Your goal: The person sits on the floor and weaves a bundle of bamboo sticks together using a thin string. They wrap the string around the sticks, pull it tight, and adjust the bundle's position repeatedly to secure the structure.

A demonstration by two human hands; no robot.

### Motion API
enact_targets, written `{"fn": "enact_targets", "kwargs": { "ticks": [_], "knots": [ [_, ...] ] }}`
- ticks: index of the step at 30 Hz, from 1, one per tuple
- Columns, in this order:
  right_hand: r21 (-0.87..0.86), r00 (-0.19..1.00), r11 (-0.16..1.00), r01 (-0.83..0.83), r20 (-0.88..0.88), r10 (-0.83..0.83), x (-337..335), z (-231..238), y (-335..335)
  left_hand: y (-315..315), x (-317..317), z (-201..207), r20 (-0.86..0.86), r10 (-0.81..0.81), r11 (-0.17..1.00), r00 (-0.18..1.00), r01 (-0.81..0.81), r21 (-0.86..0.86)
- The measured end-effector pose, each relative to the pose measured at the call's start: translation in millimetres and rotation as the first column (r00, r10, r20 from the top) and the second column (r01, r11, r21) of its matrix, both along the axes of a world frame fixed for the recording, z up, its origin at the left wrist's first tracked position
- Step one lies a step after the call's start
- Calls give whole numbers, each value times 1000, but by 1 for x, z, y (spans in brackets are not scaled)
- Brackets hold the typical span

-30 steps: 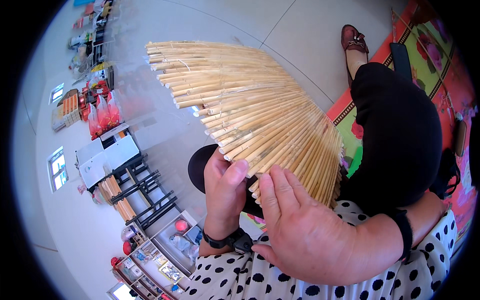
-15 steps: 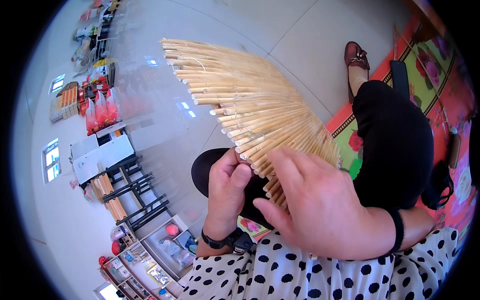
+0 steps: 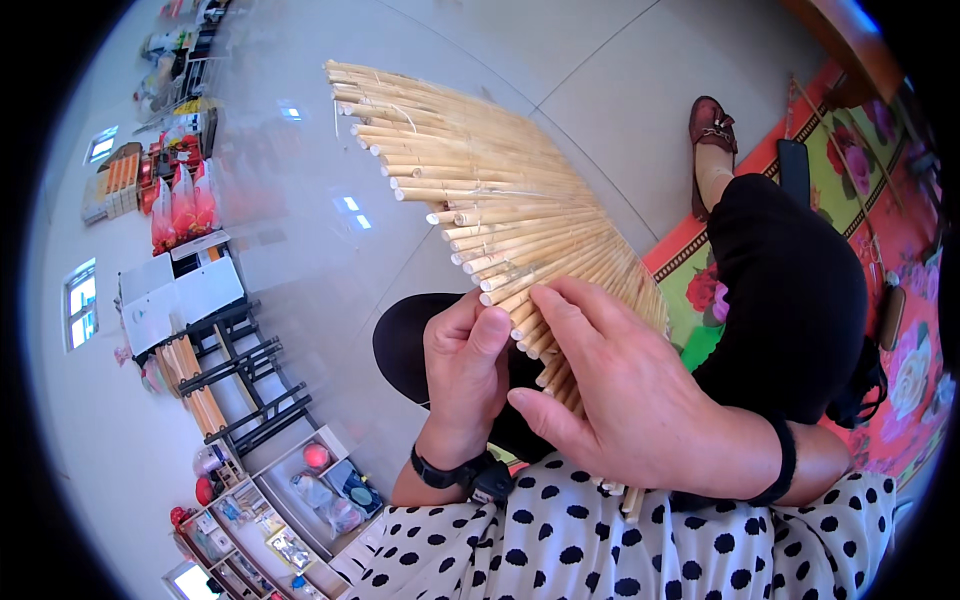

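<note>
A fan-shaped mat of pale straw sticks (image 3: 520, 190) slants above the person's lap, its cut ends facing left and its upper end reaching out over the tiled floor (image 3: 400, 40). The right hand (image 3: 640, 400) lies across the lower part, its forefinger resting on the sticks and its thumb spread well apart from the other fingers. The left hand (image 3: 462, 370) is at the cut ends, thumb folded in toward the fingers; the fingertips are partly hidden, so I cannot tell whether they pinch a stick. A black band (image 3: 775, 460) circles the right wrist, and a black watch (image 3: 470, 476) the left. Black trousers (image 3: 800, 290) cover the knees. Beyond the right leg lies a flowered rug (image 3: 908, 375).
</note>
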State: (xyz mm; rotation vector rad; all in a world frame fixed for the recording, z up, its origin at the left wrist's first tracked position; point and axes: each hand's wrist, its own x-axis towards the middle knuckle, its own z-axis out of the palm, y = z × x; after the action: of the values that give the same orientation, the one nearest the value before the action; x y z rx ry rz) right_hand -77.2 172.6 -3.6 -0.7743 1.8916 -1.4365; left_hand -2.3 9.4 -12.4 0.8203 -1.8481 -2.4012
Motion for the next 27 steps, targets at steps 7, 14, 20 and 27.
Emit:
{"fn": "enact_targets", "kwargs": {
  "ticks": [7, 14, 20, 27],
  "knots": [
    [8, 999, 1000, 12, -33, -11, 1, -2, 2, 2, -3, 0, -17, -12, 999, 1000, 11, -30],
    [-19, 997, 999, 43, -65, -44, 2, -4, -1, -5, 2, -6, -14, -8, 1000, 1000, 8, -28],
    [69, 995, 997, 46, -94, -40, -4, -5, -6, -28, 0, 16, 208, -210, 789, 955, 291, -542],
    [194, 998, 980, 42, -56, -32, -13, 18, 6, -48, 45, 44, -58, 12, 971, 998, -26, -239]
  ]
}}
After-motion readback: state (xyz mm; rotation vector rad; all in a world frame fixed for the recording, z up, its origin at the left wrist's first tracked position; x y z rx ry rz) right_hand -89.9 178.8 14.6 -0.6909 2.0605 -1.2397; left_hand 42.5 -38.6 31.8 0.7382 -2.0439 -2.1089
